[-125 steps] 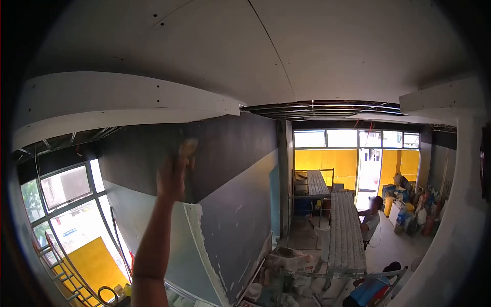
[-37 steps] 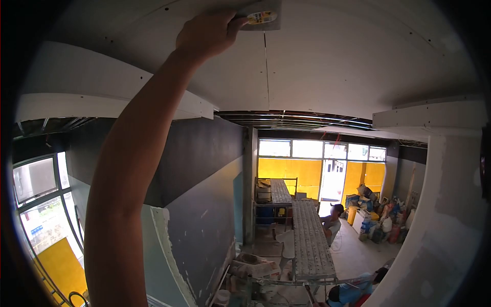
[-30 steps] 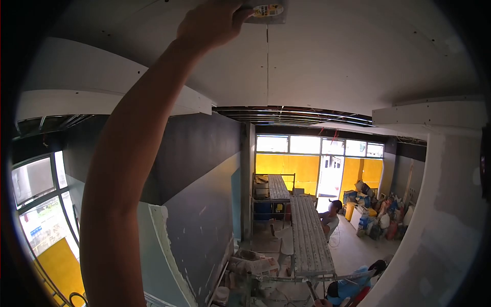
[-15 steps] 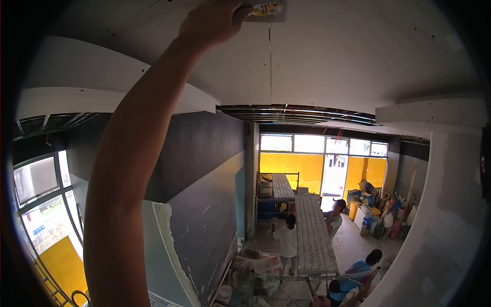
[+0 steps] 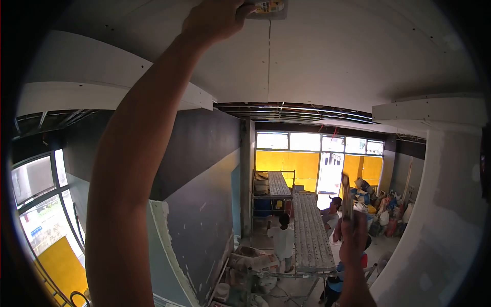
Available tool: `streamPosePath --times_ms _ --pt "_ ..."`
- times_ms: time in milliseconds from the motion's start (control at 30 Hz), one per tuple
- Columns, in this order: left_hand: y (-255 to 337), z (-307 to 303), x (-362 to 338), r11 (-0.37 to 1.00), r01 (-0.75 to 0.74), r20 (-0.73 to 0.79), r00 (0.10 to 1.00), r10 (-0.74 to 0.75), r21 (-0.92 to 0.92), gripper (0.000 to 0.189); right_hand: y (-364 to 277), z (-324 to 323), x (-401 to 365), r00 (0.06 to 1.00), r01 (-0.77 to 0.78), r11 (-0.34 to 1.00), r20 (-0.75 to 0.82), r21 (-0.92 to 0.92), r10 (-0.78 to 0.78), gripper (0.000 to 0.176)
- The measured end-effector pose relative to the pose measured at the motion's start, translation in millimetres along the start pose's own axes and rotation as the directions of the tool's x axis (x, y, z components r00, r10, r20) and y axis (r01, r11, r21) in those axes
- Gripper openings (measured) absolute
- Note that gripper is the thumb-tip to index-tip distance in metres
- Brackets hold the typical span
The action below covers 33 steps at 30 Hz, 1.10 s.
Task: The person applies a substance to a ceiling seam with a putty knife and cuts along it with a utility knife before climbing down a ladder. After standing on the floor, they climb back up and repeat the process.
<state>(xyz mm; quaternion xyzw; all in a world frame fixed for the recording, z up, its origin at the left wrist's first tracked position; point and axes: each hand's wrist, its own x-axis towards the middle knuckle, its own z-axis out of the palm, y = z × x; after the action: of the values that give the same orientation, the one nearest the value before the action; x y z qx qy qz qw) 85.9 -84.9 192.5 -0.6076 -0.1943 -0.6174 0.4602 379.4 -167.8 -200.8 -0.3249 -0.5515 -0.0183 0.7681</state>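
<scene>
**Left arm stretched to the ceiling joint**

The left hand [image 5: 214, 20], arm fully raised, grips a flat grey filling blade with a yellow label [image 5: 268, 8] and presses it to the white plasterboard ceiling [image 5: 358, 56] at the near end of a dark seam [image 5: 269, 61]. The right hand [image 5: 354, 239], low on the right, is closed around a thin upright metal blade [image 5: 346, 197]. A white curved bulkhead [image 5: 102, 82] drops on the left. The ceiling lies open to the far and right sides.

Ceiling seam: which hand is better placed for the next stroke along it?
Likely left. The left hand holds the labelled scraper on the ceiling seam; the right hand, holding a narrow blade, is well below it.
</scene>
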Motion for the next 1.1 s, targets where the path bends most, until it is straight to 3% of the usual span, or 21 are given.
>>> streamPosePath --times_ms 33,100,200,267,367,533,633,700,733,800,933,1000,1100 --pt "-1 0 1 1.0 0.0 -0.001 1.0 0.0 0.002 0.041 -12 7 12 1.0 0.002 1.0 0.001 0.001 -0.002 0.027" --pt "-4 1 4 0.999 0.016 0.039 0.999 -0.017 0.032 0.043 -31 19 33 0.982 0.146 0.989 0.127 -0.019 -0.143 0.026" --pt "-1 2 5 0.997 0.056 0.065 0.996 -0.059 0.05 0.044 -42 34 55 0.963 0.187 0.982 0.201 -0.007 -0.181 0.028" --pt "-3 4 4 0.998 0.052 0.051 0.997 -0.054 0.048 0.044 -49 44 64 0.961 0.201 0.979 0.19 0.018 -0.201 0.03" --pt "-3 4 2 0.998 0.043 0.04 0.998 -0.044 0.041 0.043 -57 52 79 0.943 0.294 0.952 0.187 -0.091 -0.273 0.036" --pt "-1 1 3 0.998 0.041 0.058 0.997 -0.044 0.051 0.042 -73 67 123 0.894 0.446 0.881 0.127 -0.155 -0.43 0.03" --pt "-1 -1 1 1.0 0.004 0.025 1.0 -0.004 0.016 0.041 -95 86 154 0.851 0.525 0.825 0.087 -0.21 -0.519 0.026" --pt "-2 3 4 0.998 0.031 0.038 0.999 -0.033 0.052 0.04 -102 97 179 0.743 0.669 0.73 0.093 -0.143 -0.663 0.022" --pt "-3 3 4 0.998 0.031 0.039 0.999 -0.033 0.054 0.04 -106 103 191 0.743 0.668 0.73 0.093 -0.14 -0.662 0.022" --pt "-3 3 3 0.999 0.036 0.047 0.998 -0.038 0.031 0.04 -115 112 212 0.722 0.662 0.64 0.1 -0.391 -0.685 0.022" --pt "0 2 3 0.997 0.057 0.053 0.997 -0.06 0.049 0.04 -135 134 239 0.68 0.699 0.603 0.095 -0.385 -0.727 0.02" --pt "1 2 3 0.998 0.059 0.055 0.997 -0.061 0.035 0.04 -141 139 246 0.538 0.766 0.468 0.042 -0.441 -0.842 0.021" --pt "-3 5 3 0.999 0.029 0.042 0.999 -0.03 0.033 0.039 -148 143 247 0.536 0.765 0.468 0.033 -0.443 -0.844 0.022"
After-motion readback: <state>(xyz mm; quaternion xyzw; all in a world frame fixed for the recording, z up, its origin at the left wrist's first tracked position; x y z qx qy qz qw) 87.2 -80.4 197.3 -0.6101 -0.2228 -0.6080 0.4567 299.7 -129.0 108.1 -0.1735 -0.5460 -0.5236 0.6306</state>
